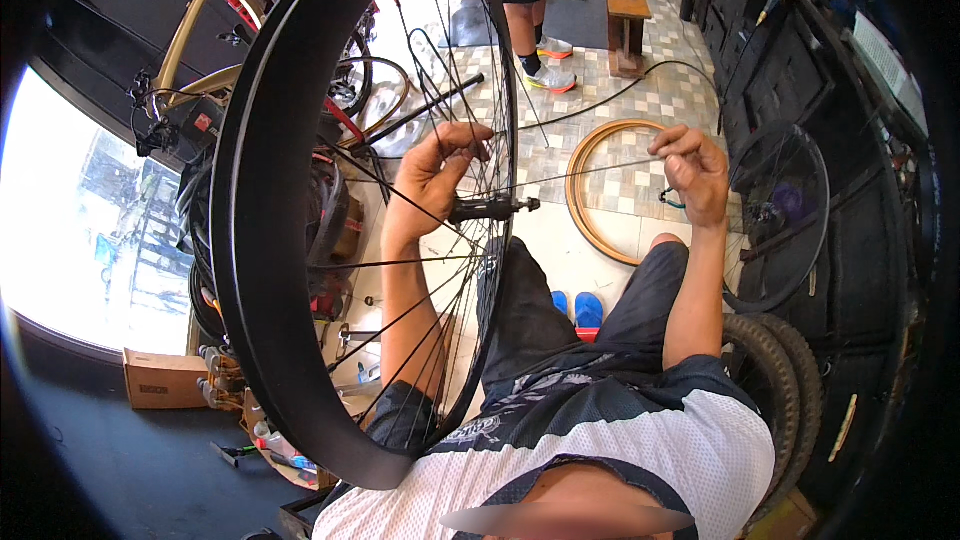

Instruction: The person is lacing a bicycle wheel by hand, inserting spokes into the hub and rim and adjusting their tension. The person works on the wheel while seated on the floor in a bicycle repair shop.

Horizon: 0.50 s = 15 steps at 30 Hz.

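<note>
A black bicycle wheel with a deep rim (250,270) stands upright in front of me at the left, leaning by my left shoulder. Black spokes fan from its black hub (485,209). My left hand (430,185) reaches in among the spokes above the hub, fingers curled and closed; what they pinch is hidden. Out to the right, my right hand (697,180) is closed, thumb against fingers, on the end of a thin spoke (590,173). That spoke runs nearly level from the fingers toward the hub area.
A tan tyre (577,185) lies on the tiled floor beyond my knees. Another wheel (826,200) and knobby tyres (800,370) stand at the right by dark cabinets. A wooden stool (627,35) and a person's legs (522,30) are ahead. A cardboard box (165,380) sits at left.
</note>
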Tool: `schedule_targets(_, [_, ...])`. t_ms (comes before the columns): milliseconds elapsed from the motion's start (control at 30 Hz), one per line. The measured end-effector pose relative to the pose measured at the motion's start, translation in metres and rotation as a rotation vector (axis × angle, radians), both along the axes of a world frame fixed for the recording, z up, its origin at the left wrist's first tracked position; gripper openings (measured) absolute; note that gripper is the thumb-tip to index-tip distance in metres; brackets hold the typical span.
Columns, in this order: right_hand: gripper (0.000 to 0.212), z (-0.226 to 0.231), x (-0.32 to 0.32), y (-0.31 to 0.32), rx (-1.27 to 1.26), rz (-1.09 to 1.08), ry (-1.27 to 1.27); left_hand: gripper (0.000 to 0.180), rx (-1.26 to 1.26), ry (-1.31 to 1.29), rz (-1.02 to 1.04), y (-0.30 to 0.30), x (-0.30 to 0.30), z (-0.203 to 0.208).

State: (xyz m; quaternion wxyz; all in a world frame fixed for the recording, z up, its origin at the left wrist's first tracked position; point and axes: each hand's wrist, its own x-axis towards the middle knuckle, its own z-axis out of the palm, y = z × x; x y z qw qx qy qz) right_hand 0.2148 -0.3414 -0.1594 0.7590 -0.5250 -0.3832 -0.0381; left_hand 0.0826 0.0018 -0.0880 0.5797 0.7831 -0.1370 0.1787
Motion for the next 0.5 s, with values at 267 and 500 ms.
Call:
schedule_targets(267, [0.010, 0.002, -0.039, -0.012, -0.154, -0.134, -0.338, 0.013, 0.081, 0.061, 0.030, 0.014, -0.016, 0.013])
schedule_targets(500, [0.016, 0.026, -0.061, -0.013, -0.453, 0.016, -0.414, 0.012, 0.109, 0.040, 0.017, 0.029, -0.020, 0.014])
